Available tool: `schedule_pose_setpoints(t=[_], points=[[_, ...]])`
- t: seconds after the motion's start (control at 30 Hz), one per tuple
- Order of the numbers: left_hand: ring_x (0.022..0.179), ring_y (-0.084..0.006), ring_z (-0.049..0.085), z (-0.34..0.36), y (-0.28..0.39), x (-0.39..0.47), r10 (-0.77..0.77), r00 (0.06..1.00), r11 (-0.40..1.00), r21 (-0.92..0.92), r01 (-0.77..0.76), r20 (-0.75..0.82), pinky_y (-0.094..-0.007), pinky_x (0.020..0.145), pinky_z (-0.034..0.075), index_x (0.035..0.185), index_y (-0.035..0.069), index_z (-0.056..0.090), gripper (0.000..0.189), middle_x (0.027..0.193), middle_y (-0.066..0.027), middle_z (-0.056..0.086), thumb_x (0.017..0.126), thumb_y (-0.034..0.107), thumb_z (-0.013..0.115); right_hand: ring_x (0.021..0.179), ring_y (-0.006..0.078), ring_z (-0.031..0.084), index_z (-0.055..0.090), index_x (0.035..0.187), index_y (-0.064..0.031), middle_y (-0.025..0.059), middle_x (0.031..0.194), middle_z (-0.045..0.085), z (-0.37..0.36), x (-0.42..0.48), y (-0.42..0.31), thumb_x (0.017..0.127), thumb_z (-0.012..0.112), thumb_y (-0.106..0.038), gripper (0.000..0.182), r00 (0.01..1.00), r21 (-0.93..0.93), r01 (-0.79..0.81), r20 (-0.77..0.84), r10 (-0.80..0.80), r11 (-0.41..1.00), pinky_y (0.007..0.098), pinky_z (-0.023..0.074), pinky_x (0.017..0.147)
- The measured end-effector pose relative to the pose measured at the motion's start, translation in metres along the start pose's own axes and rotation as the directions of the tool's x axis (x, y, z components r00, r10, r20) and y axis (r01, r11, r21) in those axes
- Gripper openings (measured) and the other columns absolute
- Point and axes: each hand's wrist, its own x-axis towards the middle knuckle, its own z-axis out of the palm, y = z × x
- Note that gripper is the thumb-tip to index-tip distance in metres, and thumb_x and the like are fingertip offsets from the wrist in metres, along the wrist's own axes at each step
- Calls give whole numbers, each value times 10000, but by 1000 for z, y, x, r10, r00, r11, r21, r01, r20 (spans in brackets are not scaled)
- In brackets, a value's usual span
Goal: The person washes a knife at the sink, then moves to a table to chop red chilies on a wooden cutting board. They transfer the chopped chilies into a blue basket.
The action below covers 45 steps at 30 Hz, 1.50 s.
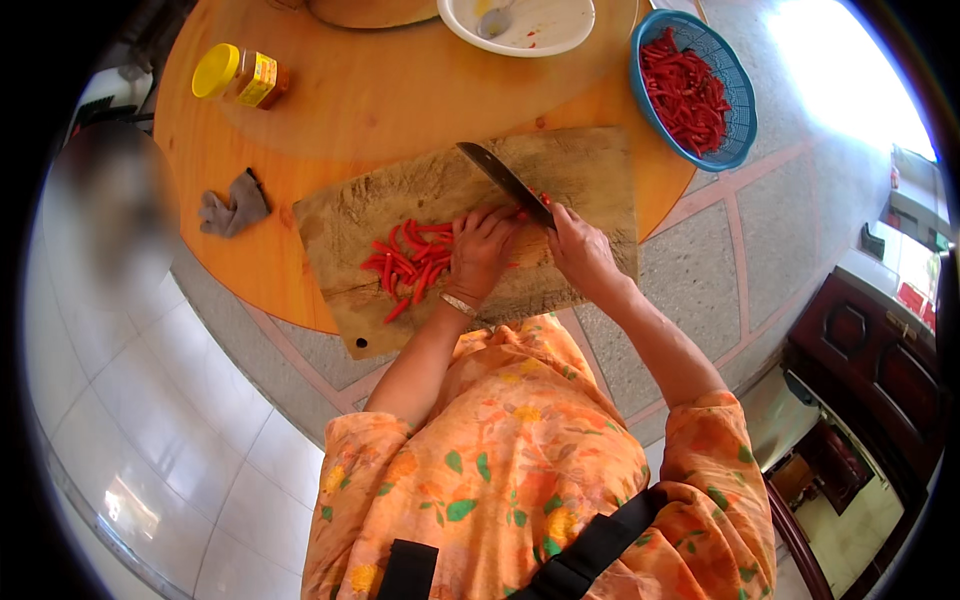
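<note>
A worn wooden cutting board (360, 180) lies tilted on the round table, its near edge towards my body. My right hand (581, 251) grips the handle of a dark-bladed kitchen knife (504, 178), whose blade points up and left over the board. Beside the blade, my left hand (484, 247) rests with its fingers bent on red chili peppers; what lies under the fingers is hidden. A loose pile of red chili peppers (405, 259) spreads to the left of that hand. Small cut red pieces (544, 199) show at the knife's edge, near the handle.
A blue plastic basket (641, 90) full of red chilies stands at the table's right edge. At the back is a white bowl (517, 49) with a spoon (493, 24). A yellow-lidded jar (240, 75) lies at the left, and a grey cloth (236, 206) nearer the board.
</note>
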Motion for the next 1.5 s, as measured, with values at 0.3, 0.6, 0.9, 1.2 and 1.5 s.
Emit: schedule_pose_setpoints(t=[0.3, 0.6, 0.9, 1.2, 1.5], points=[[1111, -289, 455, -20, 13, -2, -116, 989, 993, 11, 115, 92, -421, 898, 340, 1131, 95, 519, 480, 1206, -103, 485, 697, 153, 715, 796, 417, 566, 467, 1085, -56, 193, 959, 558, -24, -35, -3, 865, 480, -94, 224, 1000, 52, -6, -13, 7, 999, 490, 456, 664], [1146, -304, 426, -25, 18, -8, -151, 985, 986, 76, 145, 82, -435, 925, 324, 1146, 98, 517, 477, 1222, -108, 471, 713, 157, 708, 742, 419, 574, 472, 1090, -59, 194, 951, 559, -10, -44, -1, 861, 474, -86, 230, 996, 101, 15, -84, -7, 995, 505, 461, 622], [1028, -259, 513, -11, 0, -5, -123, 992, 992, 13, 123, -29, -376, 871, 365, 1023, 116, 605, 303, 1128, -60, 566, 731, 93, 684, 733, 402, 588, 472, 1103, -59, 178, 940, 565, -8, -46, -6, 852, 472, -75, 252, 999, 38, 3, -55, 0, 999, 487, 478, 601], [993, -247, 515, -5, -6, -5, -40, 999, 999, 0, 40, -1, -380, 813, 404, 1016, 101, 624, 290, 1092, -29, 585, 733, 36, 613, 788, 399, 587, 461, 1102, -69, 177, 958, 559, -19, -41, -10, 845, 462, -70, 257, 994, -52, -66, 85, 70, 996, 488, 466, 647], [917, -269, 529, -5, -3, -1, -47, 998, 997, -68, 44, -36, -386, 783, 412, 929, 82, 632, 223, 990, -61, 607, 719, 9, 614, 834, 425, 575, 445, 1098, -50, 195, 1042, 560, 12, 0, -9, 843, 448, -86, 257, 1000, 38, -5, -28, 6, 999, 510, 453, 699]])
